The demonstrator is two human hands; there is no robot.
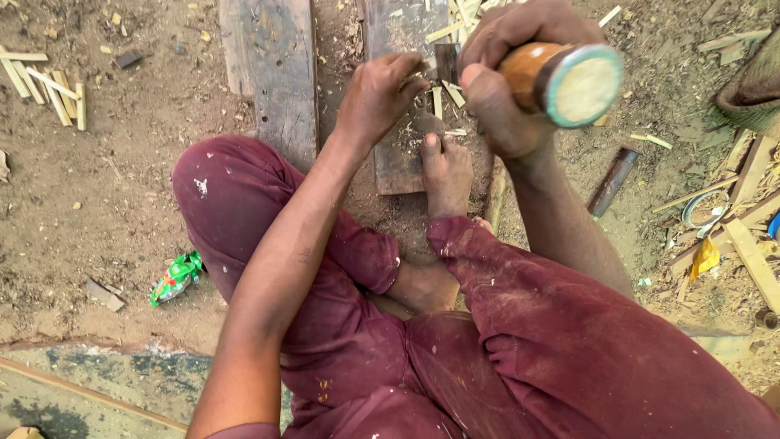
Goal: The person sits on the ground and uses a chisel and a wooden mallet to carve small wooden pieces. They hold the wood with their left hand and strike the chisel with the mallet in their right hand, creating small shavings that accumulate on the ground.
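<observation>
Bare sandy ground (106,203) strewn with sawdust lies in flat daylight. A weathered plank (276,73) serves as landmark: left of it cut wooden sticks (49,85), below-left a green wrapper (175,278), far right a scrap-wood pile (743,219).

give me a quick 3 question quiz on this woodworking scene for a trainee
1. True or false: the right hand grips a wooden tool handle with a pale round end.
2. What pins the dark plank to the ground? A) a clamp B) a bare foot C) a brick
3. What colour are the trousers?

Key: 1 true; 2 B; 3 maroon. The left hand rests on the plank.
</observation>
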